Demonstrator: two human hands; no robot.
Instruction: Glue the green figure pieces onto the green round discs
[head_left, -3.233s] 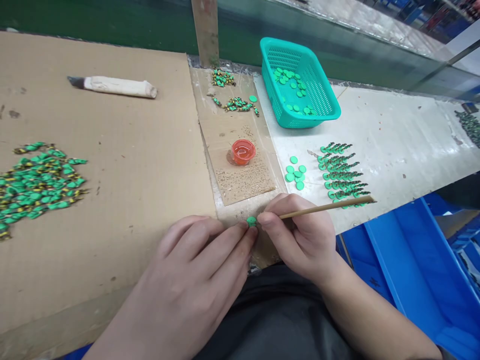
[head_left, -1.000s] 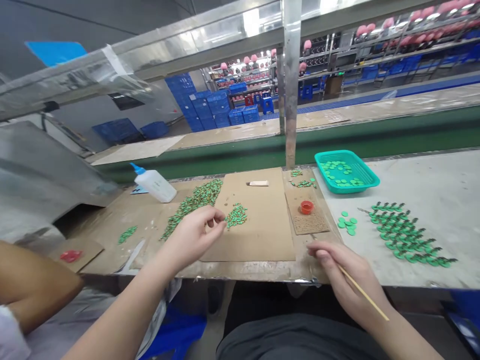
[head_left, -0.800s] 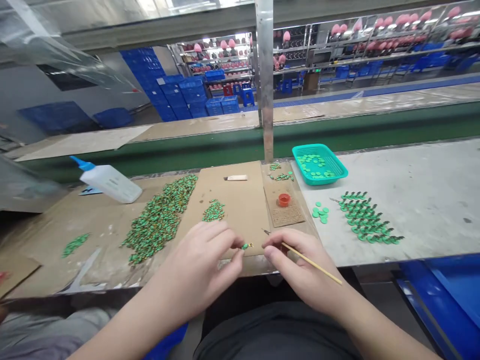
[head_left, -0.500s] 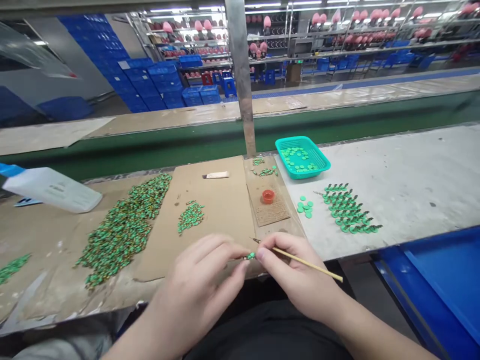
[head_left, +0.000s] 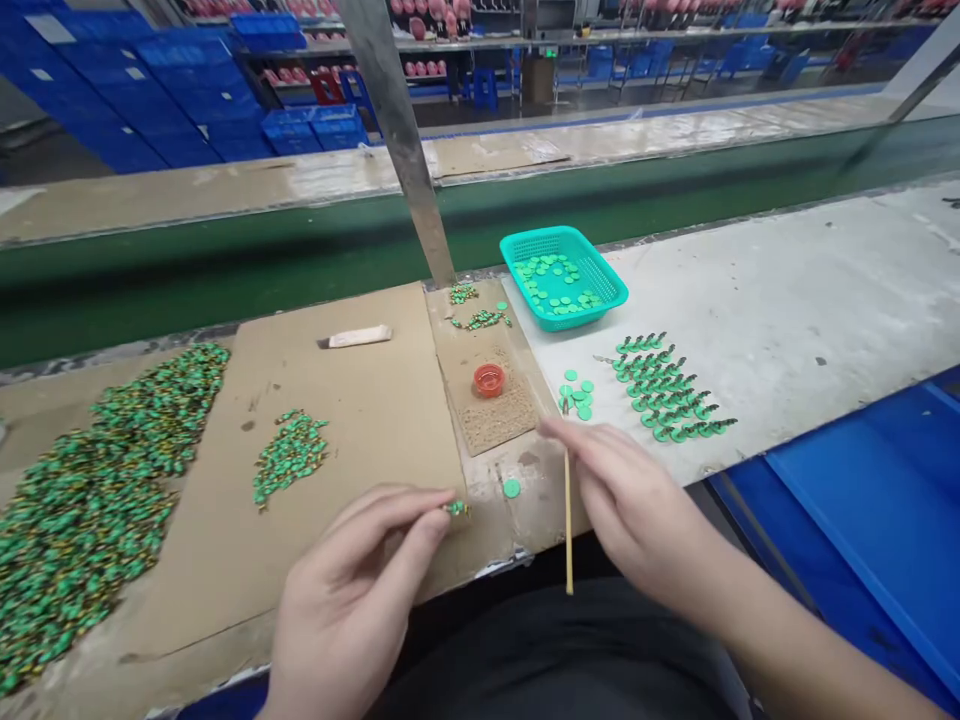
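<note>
Fingers (head_left: 429, 524) of the left hand (head_left: 341, 595) were pinched together on a small green-and-gold piece (head_left: 457, 508) near the worktop's (head_left: 765, 310) front edge. The right hand (head_left: 637, 490) gripped a thin stick (head_left: 568, 515), its blurred fingertips apparently closed. Between the hands, a lone green disc (head_left: 511, 488) lay flat near that same edge.

Blue crates (head_left: 187, 95) stacked back left; shelving (head_left: 480, 42) beyond green partition (head_left: 637, 195).

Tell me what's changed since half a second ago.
The right hand has moved right and forward, away from the left hand; its brush, which pointed left, now points forward. A disc now lies between the hands, where none showed. Unchanged: the piece in the left grip, the basket, the cup.
</note>
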